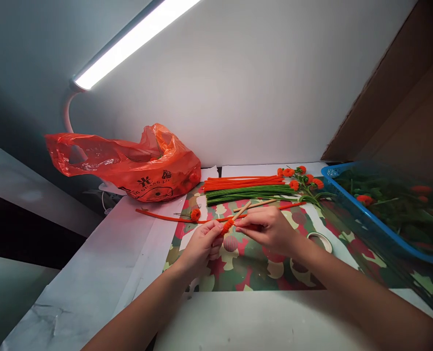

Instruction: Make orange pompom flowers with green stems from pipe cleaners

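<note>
Between my hands is an orange pipe cleaner [226, 227], coiled around a thin wooden stick [242, 209] that slants up to the right. My left hand [203, 242] is closed around the stick's lower part and the coil. With fingertips pinched right beside the coil, my right hand [269, 226] grips the orange pipe cleaner; its free end is mostly hidden by the fingers. Just behind the hands lies a second wooden stick [267, 202]. A long orange strand [161, 216] stretches across the mat, near a small orange pompom flower [195, 214] with a wire stem.
Bundles of orange pipe cleaners [241, 183] and green pipe cleaners [247, 194] lie behind, beside finished orange flowers [316, 184]. A tape roll [326, 242] is near my right forearm. A blue basket [380, 230] stands right, a red plastic bag [176, 170] left, under a lamp [136, 41].
</note>
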A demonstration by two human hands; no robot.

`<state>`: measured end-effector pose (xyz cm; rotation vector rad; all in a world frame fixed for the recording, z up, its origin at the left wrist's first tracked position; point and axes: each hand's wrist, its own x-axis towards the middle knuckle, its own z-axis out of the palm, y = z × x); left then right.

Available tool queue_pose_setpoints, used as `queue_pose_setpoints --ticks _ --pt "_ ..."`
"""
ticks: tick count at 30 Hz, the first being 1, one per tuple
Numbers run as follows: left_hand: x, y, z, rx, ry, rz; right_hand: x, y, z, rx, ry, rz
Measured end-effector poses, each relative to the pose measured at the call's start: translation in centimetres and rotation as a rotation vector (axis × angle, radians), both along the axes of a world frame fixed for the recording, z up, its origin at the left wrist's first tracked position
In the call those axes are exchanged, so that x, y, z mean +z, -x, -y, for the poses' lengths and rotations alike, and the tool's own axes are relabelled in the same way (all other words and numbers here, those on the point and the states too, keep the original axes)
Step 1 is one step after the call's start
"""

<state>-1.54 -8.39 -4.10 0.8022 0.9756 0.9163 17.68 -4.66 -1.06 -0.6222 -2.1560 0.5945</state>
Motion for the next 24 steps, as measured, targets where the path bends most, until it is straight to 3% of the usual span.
queue_pose_setpoints --ticks 2,6,12,15,18,24 --pt "0.1 0.1 0.0 -0.023 0.014 0.048 -0.3 -0.1 -0.4 0.003 0.089 -0.088" --pt "0.6 0.2 0.2 -0.072 0.001 0.084 -1.0 -0.6 -1.5 0.012 0.494 -0.159" --pt "0.4 0.3 0.5 -0.187 -0.096 0.028 -1.1 -1.5 -2.6 0.237 0.907 0.039" --pt "0.1 0.2 0.8 -0.25 -0.17 -0.071 -1.1 -1.8 -2.8 0.318 0.962 0.166" --pt "0.1 0.1 1.0 -0.302 -0.213 -0.192 -1.0 -2.1 -3.0 0.287 0.95 0.233" --pt "0.7 -0.1 1.2 -0.394 -0.328 -0.47 0.1 -2.5 -2.8 0.204 0.743 0.349"
